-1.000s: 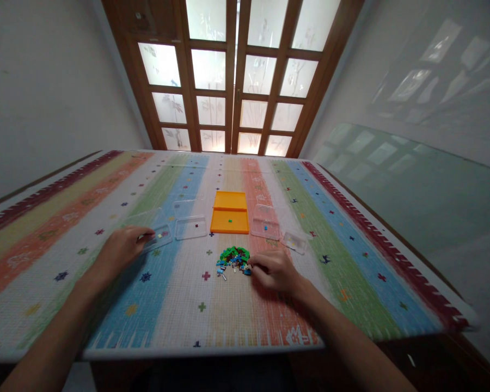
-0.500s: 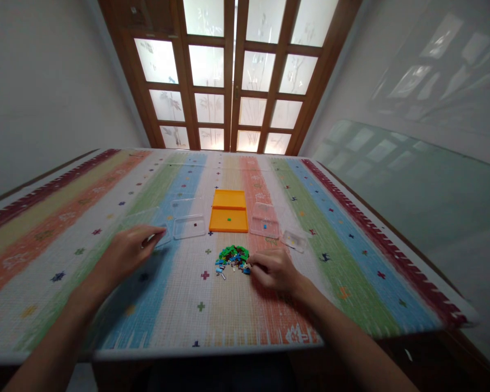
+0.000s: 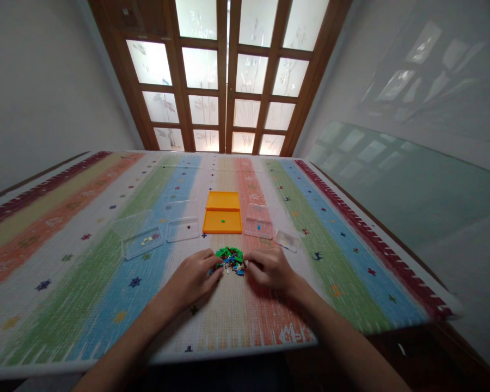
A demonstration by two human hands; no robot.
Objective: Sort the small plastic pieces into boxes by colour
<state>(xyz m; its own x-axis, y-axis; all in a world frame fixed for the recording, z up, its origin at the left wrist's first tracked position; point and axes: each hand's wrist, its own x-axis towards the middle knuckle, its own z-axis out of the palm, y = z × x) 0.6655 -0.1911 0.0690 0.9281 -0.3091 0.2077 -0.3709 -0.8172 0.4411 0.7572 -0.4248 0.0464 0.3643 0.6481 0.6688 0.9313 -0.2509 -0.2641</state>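
Observation:
A small heap of building bricks [image 3: 231,257], mostly green with blue, brown and white pieces, lies on the striped cloth between my hands. My left hand [image 3: 194,275] is at the heap's left side, thumb and forefinger apart around its edge, with small blue pieces near the tips. On the heap's right side, my right hand [image 3: 271,268] has its fingers curled together. Whatever its fingertips hold, if anything, is too small to make out.
Behind the heap stands an open orange case [image 3: 222,222] with a green brick. Clear boxes flank it: one with pale pieces [image 3: 142,243], one with a dark red piece [image 3: 182,230], one with a blue piece [image 3: 258,227], and a small one with yellow [image 3: 287,240].
My left hand has moved right, from over the far-left clear box to the heap, uncovering the pale pieces in that box. My right hand stays beside the heap. The view has shifted slightly.

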